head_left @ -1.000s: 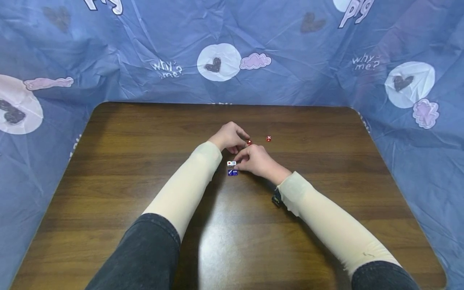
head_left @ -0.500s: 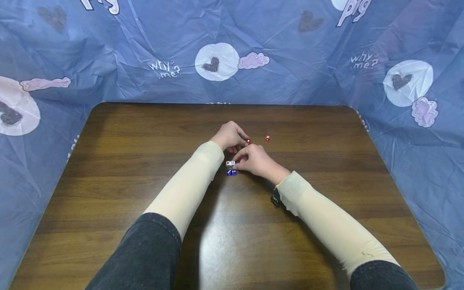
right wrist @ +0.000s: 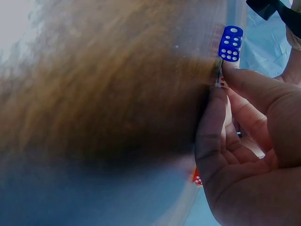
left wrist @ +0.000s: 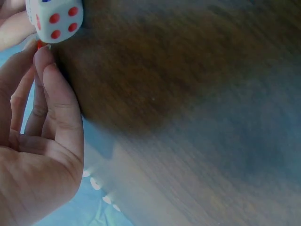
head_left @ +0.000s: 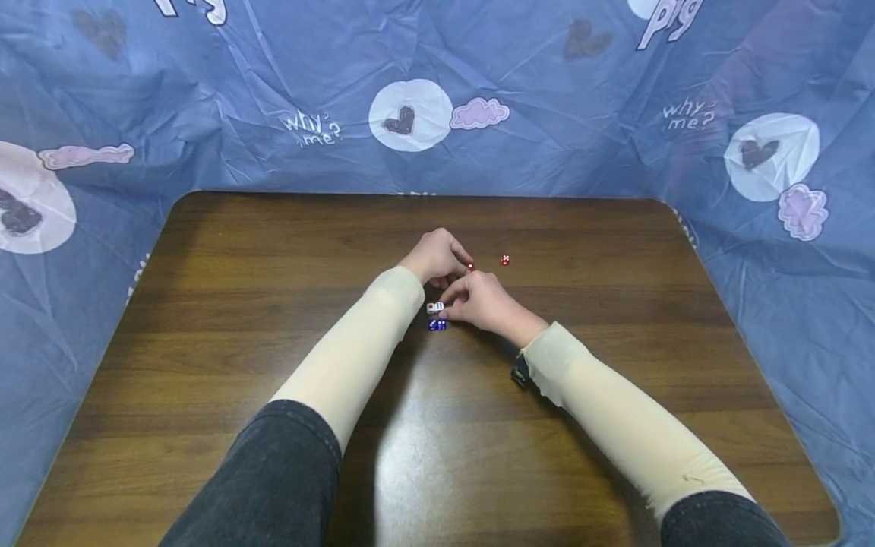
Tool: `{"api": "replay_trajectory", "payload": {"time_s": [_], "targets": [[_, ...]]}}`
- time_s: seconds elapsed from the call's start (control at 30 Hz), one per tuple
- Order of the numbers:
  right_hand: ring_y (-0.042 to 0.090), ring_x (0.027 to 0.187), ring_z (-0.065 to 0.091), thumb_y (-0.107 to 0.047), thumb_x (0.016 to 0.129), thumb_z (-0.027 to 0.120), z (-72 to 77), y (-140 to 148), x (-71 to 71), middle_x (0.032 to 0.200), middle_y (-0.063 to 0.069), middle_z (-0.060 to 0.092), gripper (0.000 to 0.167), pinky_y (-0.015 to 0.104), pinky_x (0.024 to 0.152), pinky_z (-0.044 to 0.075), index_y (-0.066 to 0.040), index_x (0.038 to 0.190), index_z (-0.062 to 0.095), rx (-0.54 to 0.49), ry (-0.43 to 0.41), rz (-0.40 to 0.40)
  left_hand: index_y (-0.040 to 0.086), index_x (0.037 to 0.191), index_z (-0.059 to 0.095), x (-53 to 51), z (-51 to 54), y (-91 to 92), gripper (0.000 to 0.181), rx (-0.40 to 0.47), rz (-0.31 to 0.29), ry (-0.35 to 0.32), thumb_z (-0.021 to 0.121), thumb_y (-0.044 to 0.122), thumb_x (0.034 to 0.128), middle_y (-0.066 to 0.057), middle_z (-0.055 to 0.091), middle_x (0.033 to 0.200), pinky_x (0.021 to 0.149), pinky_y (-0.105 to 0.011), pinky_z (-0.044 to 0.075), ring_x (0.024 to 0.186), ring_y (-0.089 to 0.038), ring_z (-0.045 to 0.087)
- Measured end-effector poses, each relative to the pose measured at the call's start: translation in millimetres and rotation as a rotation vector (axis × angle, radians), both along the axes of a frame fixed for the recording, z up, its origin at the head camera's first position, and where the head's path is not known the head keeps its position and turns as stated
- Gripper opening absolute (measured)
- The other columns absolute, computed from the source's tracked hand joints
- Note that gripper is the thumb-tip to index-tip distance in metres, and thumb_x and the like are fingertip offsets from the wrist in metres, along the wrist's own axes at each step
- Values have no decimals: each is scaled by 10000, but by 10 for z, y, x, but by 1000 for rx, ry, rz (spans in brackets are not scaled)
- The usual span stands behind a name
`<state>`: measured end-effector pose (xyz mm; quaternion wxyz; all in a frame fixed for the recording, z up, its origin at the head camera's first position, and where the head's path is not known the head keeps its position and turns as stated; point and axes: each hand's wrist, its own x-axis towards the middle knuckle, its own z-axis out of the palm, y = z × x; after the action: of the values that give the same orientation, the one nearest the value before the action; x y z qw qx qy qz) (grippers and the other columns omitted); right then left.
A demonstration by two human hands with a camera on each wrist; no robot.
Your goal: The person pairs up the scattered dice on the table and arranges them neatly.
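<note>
My left hand (head_left: 437, 257) pinches a small red die (head_left: 470, 267) between thumb and fingertips; in the left wrist view only a sliver of red shows at those fingertips. My right hand (head_left: 481, 300) reaches in from the other side, its thumb and index finger pinching a white die (right wrist: 222, 83) low at the table. Two white dice (head_left: 434, 308) stand side by side at these fingertips. Just nearer to me sits a pair of blue dice (head_left: 437, 325). A white die with red pips (left wrist: 55, 21) looms large beyond the left fingertips in the left wrist view.
Another red die (head_left: 505, 260) lies apart, right of the left hand. The brown wooden table (head_left: 273, 319) has rounded far corners, and a blue printed cloth (head_left: 581, 91) hangs behind it. A dark strapped device (head_left: 521, 372) sits at the right wrist.
</note>
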<state>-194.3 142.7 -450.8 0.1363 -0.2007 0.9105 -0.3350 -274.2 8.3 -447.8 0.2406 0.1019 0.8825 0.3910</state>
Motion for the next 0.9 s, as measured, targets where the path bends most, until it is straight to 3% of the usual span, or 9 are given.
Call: {"api": "replay_trajectory", "payload": {"time_s": [0.33,0.5,0.9], "targets": [[97,687,628,-173,840,871,-6,2,-2,715,-64,687,142,273,646,513,-90,936,807,4,9,0,109,1003,814,18,-1,-21,111,1,11,9,785,87,898,-21,740,748,522,-319,606,586,-187,697],[93,697,618,-176,846,866,-6,5,-3,716,-69,687,140,273,645,511,-93,943,809,11,11,9,76,1009,808,69,10,-92,116,17,11,22,795,90,895,-42,736,726,516,-305,605,579,-179,697],[96,675,610,-191,847,868,-15,-8,4,710,-70,687,146,277,621,502,-110,954,808,23,-12,-4,29,1017,786,222,115,-328,114,106,53,-21,773,77,914,-139,721,723,521,-332,613,549,-218,684]]}}
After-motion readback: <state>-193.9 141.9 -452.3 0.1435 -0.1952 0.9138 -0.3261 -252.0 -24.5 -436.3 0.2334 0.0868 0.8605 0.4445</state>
